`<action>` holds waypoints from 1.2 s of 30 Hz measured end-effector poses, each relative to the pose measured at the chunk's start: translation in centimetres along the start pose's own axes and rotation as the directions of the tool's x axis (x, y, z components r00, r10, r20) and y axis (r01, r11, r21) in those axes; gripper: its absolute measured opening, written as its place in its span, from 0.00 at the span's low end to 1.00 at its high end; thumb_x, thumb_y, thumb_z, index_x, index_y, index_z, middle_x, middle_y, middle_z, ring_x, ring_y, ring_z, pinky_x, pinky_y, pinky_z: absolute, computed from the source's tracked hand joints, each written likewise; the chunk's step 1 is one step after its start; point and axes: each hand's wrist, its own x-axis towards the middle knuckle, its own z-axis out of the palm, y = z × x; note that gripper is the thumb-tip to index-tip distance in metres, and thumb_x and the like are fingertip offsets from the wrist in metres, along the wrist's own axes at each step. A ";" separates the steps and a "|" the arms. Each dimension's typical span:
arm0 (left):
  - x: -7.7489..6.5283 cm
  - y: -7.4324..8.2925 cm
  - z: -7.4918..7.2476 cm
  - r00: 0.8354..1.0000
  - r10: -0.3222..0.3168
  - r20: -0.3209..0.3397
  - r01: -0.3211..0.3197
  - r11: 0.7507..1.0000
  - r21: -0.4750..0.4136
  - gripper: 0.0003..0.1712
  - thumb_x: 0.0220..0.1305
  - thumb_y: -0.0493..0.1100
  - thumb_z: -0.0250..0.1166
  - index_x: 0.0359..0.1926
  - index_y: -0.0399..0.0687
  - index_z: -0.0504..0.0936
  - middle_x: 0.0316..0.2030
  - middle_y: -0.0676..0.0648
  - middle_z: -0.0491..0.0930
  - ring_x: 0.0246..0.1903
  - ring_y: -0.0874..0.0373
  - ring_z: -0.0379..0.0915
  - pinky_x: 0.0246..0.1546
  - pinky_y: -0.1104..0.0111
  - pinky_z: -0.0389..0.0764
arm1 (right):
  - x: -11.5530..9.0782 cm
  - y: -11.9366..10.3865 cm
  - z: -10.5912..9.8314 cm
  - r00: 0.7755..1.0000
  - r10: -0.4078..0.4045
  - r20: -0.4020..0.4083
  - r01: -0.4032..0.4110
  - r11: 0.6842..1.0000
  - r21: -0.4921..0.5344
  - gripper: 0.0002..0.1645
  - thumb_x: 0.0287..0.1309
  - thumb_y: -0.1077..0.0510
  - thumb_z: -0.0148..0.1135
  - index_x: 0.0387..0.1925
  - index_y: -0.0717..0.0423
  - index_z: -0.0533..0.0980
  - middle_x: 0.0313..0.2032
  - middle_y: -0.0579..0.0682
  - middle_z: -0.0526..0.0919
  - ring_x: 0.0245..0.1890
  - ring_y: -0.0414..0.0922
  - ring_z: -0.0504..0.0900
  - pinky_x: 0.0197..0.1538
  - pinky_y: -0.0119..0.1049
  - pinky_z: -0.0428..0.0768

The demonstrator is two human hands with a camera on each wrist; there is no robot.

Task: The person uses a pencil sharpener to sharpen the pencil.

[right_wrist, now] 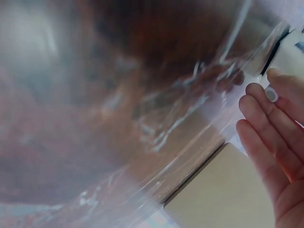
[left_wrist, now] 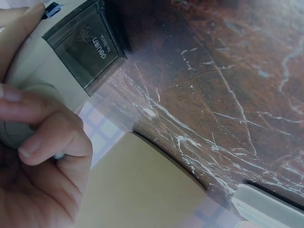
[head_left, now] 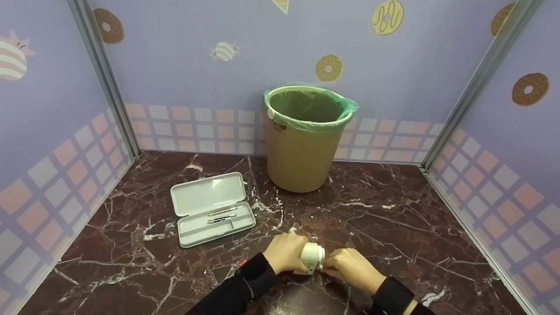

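On the near part of the table, my left hand [head_left: 286, 253] grips a cream pencil sharpener [head_left: 309, 257] lying close over the marble surface. Its clear dark shavings drawer [left_wrist: 88, 47], printed "deli No.0644A", faces the left wrist camera. Fingers [left_wrist: 52, 123] of that hand curl round the body. My right hand [head_left: 352, 267] is at the sharpener's right end. Between its thumb and index finger it pinches a small white knob [right_wrist: 271, 94], which looks like the crank's; the other fingers extend loosely. The crank arm itself is hidden.
An open white pencil case [head_left: 210, 197] lies left of the hands, with several pencils [head_left: 222, 217] in its tray. Behind, a tan bin [head_left: 302, 153] with a green liner stands against the patterned back wall. Side walls [head_left: 520, 210] flank the marble table [head_left: 131, 262].
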 end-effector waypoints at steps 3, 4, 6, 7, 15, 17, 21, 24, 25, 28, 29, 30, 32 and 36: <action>0.0 0.0 0.0 1.000 -0.004 -0.004 0.004 1.000 0.003 0.28 0.32 0.59 0.85 0.29 0.49 0.82 0.25 0.53 0.84 0.21 0.59 0.77 0.22 0.69 0.76 | -0.1 -0.3 -0.4 1.000 -0.010 0.013 0.010 1.000 0.016 0.04 0.51 0.57 0.77 0.26 0.47 0.86 0.24 0.40 0.86 0.23 0.31 0.81 0.27 0.26 0.77; -0.1 0.0 0.0 1.000 -0.003 -0.005 0.003 1.000 0.004 0.28 0.32 0.59 0.85 0.29 0.49 0.82 0.25 0.53 0.84 0.21 0.59 0.77 0.22 0.69 0.76 | -0.1 -0.4 -0.5 1.000 -0.017 0.014 0.016 1.000 0.022 0.04 0.51 0.58 0.77 0.27 0.48 0.87 0.24 0.40 0.86 0.23 0.31 0.82 0.27 0.26 0.77; -0.1 0.0 0.0 1.000 -0.003 -0.005 0.003 1.000 0.003 0.28 0.32 0.59 0.85 0.29 0.49 0.82 0.25 0.53 0.84 0.22 0.59 0.77 0.22 0.69 0.76 | -0.2 -0.7 -0.9 0.999 -0.033 0.012 0.032 0.999 0.035 0.04 0.51 0.58 0.77 0.27 0.48 0.87 0.24 0.40 0.86 0.24 0.31 0.82 0.28 0.24 0.77; -0.1 0.0 0.0 1.000 -0.004 -0.003 0.004 1.000 0.000 0.28 0.32 0.59 0.85 0.29 0.49 0.82 0.25 0.53 0.84 0.22 0.59 0.77 0.22 0.69 0.76 | -0.2 -0.8 -1.0 0.999 -0.041 0.009 0.041 0.998 0.047 0.04 0.51 0.58 0.77 0.27 0.47 0.87 0.24 0.39 0.86 0.24 0.30 0.82 0.28 0.23 0.77; 0.0 -0.1 0.1 1.000 -0.016 0.006 0.016 1.000 -0.014 0.28 0.32 0.58 0.85 0.30 0.49 0.83 0.25 0.53 0.84 0.22 0.59 0.76 0.22 0.69 0.75 | -0.5 -1.6 -2.6 0.997 -0.079 -0.019 0.080 0.994 0.071 0.05 0.50 0.57 0.78 0.26 0.46 0.86 0.20 0.37 0.82 0.20 0.26 0.75 0.25 0.18 0.70; 0.1 0.0 0.1 1.000 -0.018 0.007 0.018 1.000 -0.013 0.28 0.32 0.58 0.85 0.30 0.49 0.83 0.25 0.53 0.84 0.22 0.59 0.77 0.21 0.69 0.75 | -0.4 -1.7 -3.0 0.996 -0.086 -0.022 0.087 0.994 0.059 0.05 0.50 0.56 0.78 0.25 0.46 0.86 0.20 0.37 0.82 0.20 0.26 0.74 0.25 0.19 0.70; 0.1 0.0 0.1 1.000 -0.019 0.004 0.019 1.000 -0.010 0.28 0.32 0.58 0.85 0.30 0.49 0.83 0.25 0.52 0.84 0.22 0.58 0.78 0.22 0.68 0.76 | -0.2 -2.0 -4.2 0.996 -0.083 -0.037 0.085 0.994 0.064 0.05 0.49 0.57 0.79 0.26 0.45 0.87 0.19 0.36 0.81 0.19 0.25 0.72 0.24 0.16 0.68; 0.2 0.0 0.1 1.000 -0.021 0.005 0.021 1.000 -0.009 0.28 0.32 0.58 0.85 0.30 0.49 0.83 0.25 0.52 0.84 0.22 0.58 0.77 0.22 0.68 0.76 | 0.0 -2.0 -5.1 0.994 -0.079 -0.074 0.084 0.993 0.079 0.06 0.48 0.59 0.79 0.26 0.46 0.87 0.21 0.36 0.83 0.19 0.26 0.74 0.26 0.15 0.69; 0.2 0.0 0.0 1.000 -0.021 0.008 0.022 1.000 -0.009 0.28 0.32 0.58 0.85 0.29 0.49 0.83 0.25 0.53 0.84 0.22 0.58 0.77 0.22 0.68 0.76 | 0.1 -2.0 -5.3 0.993 -0.080 -0.089 0.087 0.994 0.073 0.06 0.47 0.59 0.79 0.27 0.46 0.87 0.21 0.36 0.84 0.20 0.27 0.76 0.26 0.16 0.71; 0.1 0.0 0.0 1.000 -0.023 0.011 0.023 1.000 -0.009 0.28 0.32 0.58 0.85 0.29 0.49 0.82 0.25 0.53 0.83 0.21 0.59 0.76 0.22 0.68 0.75 | 0.3 -1.8 -6.1 0.991 -0.077 -0.109 0.084 0.994 0.064 0.07 0.46 0.60 0.79 0.28 0.47 0.88 0.24 0.38 0.87 0.22 0.30 0.80 0.29 0.18 0.76; 0.1 0.0 0.0 1.000 -0.024 0.013 0.024 1.000 -0.011 0.27 0.32 0.58 0.85 0.29 0.49 0.82 0.25 0.53 0.83 0.21 0.59 0.76 0.22 0.68 0.75 | 0.3 -1.8 -6.3 0.992 -0.069 -0.107 0.076 0.995 0.063 0.07 0.46 0.60 0.79 0.29 0.47 0.88 0.25 0.39 0.88 0.23 0.31 0.81 0.30 0.19 0.77; 0.1 0.1 0.0 1.000 -0.024 0.014 0.024 1.000 -0.012 0.27 0.32 0.58 0.85 0.29 0.49 0.82 0.24 0.53 0.83 0.21 0.59 0.76 0.22 0.69 0.75 | 0.4 -1.7 -6.5 0.992 -0.062 -0.106 0.069 0.996 0.058 0.08 0.46 0.60 0.79 0.30 0.48 0.88 0.25 0.39 0.88 0.23 0.31 0.81 0.30 0.20 0.77; 0.1 0.1 0.0 1.000 -0.023 0.012 0.023 1.000 -0.015 0.27 0.32 0.58 0.85 0.29 0.50 0.82 0.24 0.53 0.83 0.21 0.60 0.76 0.22 0.69 0.75 | 0.6 -1.6 -6.8 0.994 -0.046 -0.101 0.052 0.997 0.057 0.08 0.46 0.61 0.79 0.31 0.48 0.88 0.25 0.40 0.88 0.23 0.32 0.81 0.29 0.21 0.77; 0.1 0.1 -0.1 1.000 -0.022 0.010 0.022 1.000 -0.014 0.26 0.33 0.57 0.84 0.29 0.49 0.83 0.24 0.53 0.83 0.21 0.60 0.76 0.22 0.70 0.75 | 1.0 -1.2 -7.1 0.995 -0.015 -0.100 0.020 0.999 0.047 0.07 0.48 0.60 0.79 0.32 0.48 0.88 0.26 0.40 0.87 0.23 0.32 0.81 0.28 0.21 0.75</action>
